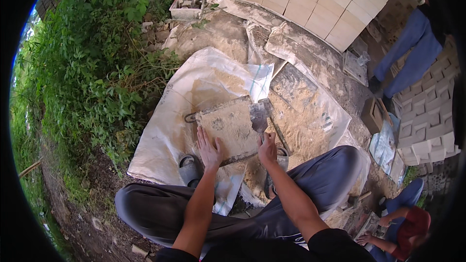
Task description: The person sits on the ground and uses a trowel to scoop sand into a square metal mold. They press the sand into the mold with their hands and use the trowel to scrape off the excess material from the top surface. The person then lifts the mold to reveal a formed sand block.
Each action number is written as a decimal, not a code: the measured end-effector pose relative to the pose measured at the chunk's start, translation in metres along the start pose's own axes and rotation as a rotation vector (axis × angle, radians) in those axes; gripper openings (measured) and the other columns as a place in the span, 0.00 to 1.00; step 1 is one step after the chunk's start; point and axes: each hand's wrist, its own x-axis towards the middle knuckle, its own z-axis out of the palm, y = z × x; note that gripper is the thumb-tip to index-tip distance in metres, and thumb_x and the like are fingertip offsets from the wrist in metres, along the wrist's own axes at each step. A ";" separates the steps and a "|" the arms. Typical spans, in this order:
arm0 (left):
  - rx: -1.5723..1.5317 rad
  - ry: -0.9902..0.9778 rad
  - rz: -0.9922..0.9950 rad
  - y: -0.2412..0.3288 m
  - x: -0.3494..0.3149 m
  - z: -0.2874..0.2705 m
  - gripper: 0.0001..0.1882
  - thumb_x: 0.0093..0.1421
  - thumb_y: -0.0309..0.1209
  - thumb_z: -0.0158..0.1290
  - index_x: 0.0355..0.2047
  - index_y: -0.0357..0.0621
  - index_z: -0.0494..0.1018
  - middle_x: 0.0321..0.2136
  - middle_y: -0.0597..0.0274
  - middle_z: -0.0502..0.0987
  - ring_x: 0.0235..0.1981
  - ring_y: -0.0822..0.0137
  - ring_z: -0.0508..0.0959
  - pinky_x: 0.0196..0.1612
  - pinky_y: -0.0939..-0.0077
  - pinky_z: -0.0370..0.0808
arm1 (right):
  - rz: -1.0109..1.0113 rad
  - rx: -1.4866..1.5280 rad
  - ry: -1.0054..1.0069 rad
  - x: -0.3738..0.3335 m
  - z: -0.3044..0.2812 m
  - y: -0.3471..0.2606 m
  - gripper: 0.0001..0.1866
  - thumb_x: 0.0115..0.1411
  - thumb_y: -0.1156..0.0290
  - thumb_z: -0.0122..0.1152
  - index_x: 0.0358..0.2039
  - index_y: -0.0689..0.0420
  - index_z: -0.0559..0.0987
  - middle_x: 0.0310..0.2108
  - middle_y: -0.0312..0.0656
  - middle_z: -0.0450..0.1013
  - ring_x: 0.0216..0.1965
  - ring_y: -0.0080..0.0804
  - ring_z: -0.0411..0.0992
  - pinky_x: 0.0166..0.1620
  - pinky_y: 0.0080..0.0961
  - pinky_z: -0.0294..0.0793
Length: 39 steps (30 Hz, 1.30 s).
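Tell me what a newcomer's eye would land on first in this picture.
Probably the squarish, powder-covered panel in the centre, with the left hand laid on its near left corner and the right hand curled by its right edge. Next, the pale sheet spread beneath, strewn with sandy powder. Then the dense green plants at left and the patterned pale blocks at right.
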 end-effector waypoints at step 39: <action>-0.212 0.080 -0.044 -0.004 0.001 -0.004 0.27 0.66 0.34 0.33 0.62 0.36 0.47 0.64 0.46 0.46 0.61 0.46 0.56 0.57 0.62 0.61 | -0.170 0.024 -0.010 -0.021 0.003 -0.056 0.15 0.60 0.64 0.51 0.43 0.59 0.66 0.43 0.50 0.61 0.31 0.52 0.73 0.29 0.44 0.74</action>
